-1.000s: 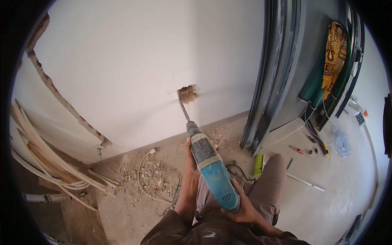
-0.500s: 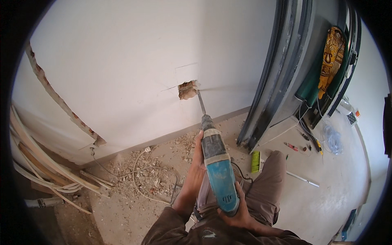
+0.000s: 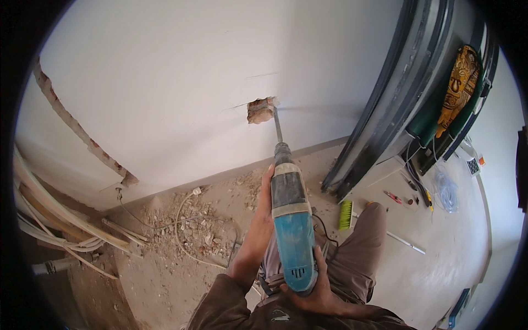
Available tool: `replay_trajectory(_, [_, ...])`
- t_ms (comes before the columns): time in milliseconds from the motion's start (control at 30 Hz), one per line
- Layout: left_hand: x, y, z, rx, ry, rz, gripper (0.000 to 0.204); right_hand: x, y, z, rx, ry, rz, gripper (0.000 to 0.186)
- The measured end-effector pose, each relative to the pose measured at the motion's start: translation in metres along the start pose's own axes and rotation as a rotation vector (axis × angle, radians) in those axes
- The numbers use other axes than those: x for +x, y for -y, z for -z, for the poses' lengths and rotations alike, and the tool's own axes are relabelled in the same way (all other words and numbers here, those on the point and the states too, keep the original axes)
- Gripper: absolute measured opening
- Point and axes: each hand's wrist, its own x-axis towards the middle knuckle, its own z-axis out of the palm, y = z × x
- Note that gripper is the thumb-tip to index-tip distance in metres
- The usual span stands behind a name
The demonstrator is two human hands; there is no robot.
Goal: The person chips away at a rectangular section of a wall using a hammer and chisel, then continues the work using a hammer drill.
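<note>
A blue and black rotary hammer drill (image 3: 295, 236) points up and away from me toward the white wall (image 3: 181, 71). Its long steel bit (image 3: 278, 126) reaches the right edge of a rough square hole (image 3: 260, 111) with bare brick inside. Faint pencil lines mark the wall around that hole. My left hand (image 3: 266, 192) is wrapped round the drill's front body, its fingers mostly hidden beneath. At the rear end, my right hand (image 3: 318, 291) grips the drill, and the handle is out of sight under the body.
Rubble (image 3: 203, 231) and a looped cable (image 3: 177, 220) lie below the wall. Bundled conduits (image 3: 66, 220) stand at left, near a chased groove (image 3: 82, 126). On the right are a metal door frame (image 3: 390, 110), a green brush (image 3: 345, 214), scattered hand tools (image 3: 393, 197) and coiled clear tubing (image 3: 446, 190).
The view has shifted a little, so the door frame sits farther right. The drill stands slightly more upright, its bit still at the hole's right edge. Both hands keep their hold.
</note>
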Motion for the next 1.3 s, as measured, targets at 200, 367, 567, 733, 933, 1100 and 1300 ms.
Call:
replay_trajectory(200, [0.008, -0.019, -0.018, -0.058, 0.090, 0.030, 0.046, 0.030, 0.034, 0.018, -0.097, 0.062, -0.039, 0.117])
replay_trajectory(367, [0.005, -0.027, -0.026, -0.021, 0.093, 0.002, 0.046, 0.036, 0.042, 0.008, -0.083, 0.028, -0.042, 0.120])
replay_trajectory(567, [0.008, -0.034, -0.032, -0.043, 0.042, -0.010, 0.047, 0.046, 0.054, 0.007, -0.063, -0.036, -0.091, 0.120])
replay_trajectory(733, [0.013, -0.036, -0.040, -0.080, 0.045, 0.032, 0.047, 0.046, 0.067, 0.018, 0.045, -0.069, -0.273, 0.114])
replay_trajectory(933, [0.018, -0.040, -0.063, -0.040, 0.009, 0.018, 0.051, 0.050, 0.071, 0.051, -0.038, 0.046, -0.362, 0.101])
replay_trajectory(1100, [0.044, -0.049, -0.097, -0.173, 0.125, 0.021, 0.055, 0.113, 0.142, 0.087, 0.119, -0.017, -0.312, 0.069])
replay_trajectory(1300, [0.077, -0.035, -0.137, -0.203, 0.201, -0.023, 0.058, 0.168, 0.201, 0.150, 0.158, 0.106, -0.325, 0.075])
